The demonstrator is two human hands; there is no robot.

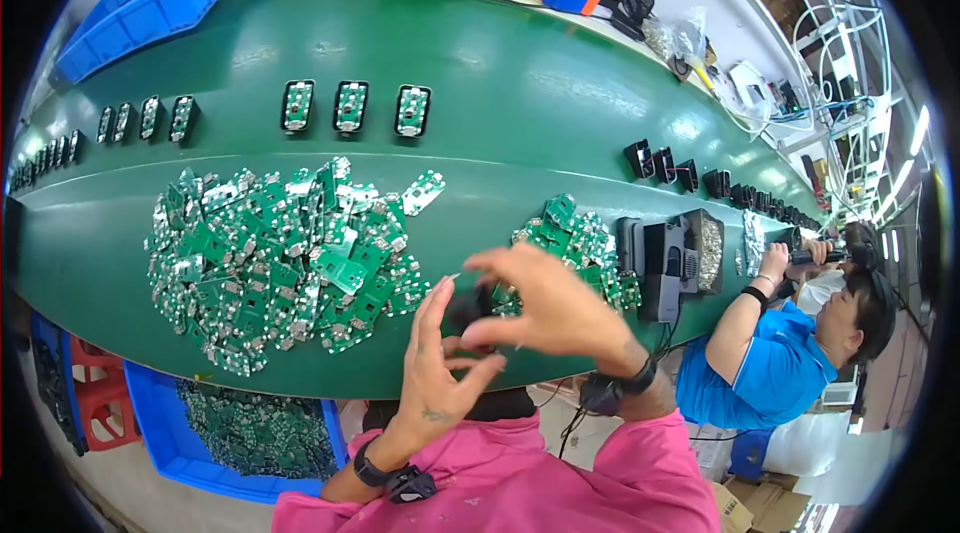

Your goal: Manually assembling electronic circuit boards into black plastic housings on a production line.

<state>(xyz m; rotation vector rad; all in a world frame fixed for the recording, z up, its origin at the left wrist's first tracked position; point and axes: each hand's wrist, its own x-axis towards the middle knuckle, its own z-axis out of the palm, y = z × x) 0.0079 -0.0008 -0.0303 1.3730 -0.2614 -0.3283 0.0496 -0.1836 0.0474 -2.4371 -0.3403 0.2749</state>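
Note:
Above the table's near edge, a small black plastic housing (468, 306) sits between my two hands, partly covered by fingers and blurred. My left hand (437, 373) comes from below, its fingers curved along the left and lower side of the housing. From the right, my right hand (550, 305) arches over it with thumb and forefinger curled round. Left of my hands lies a big heap of green circuit boards (290, 263). A smaller pile of circuit boards (570, 233) is partly hidden behind my right hand.
Across the green table (480, 83) stand black housings with boards inside (351, 107), more toward the left. At right are a dark grey device (662, 273), a tray of small metal parts (708, 251) and rows of black housings (664, 166). A co-worker (765, 363) sits beyond; a blue crate (165, 433) stands below.

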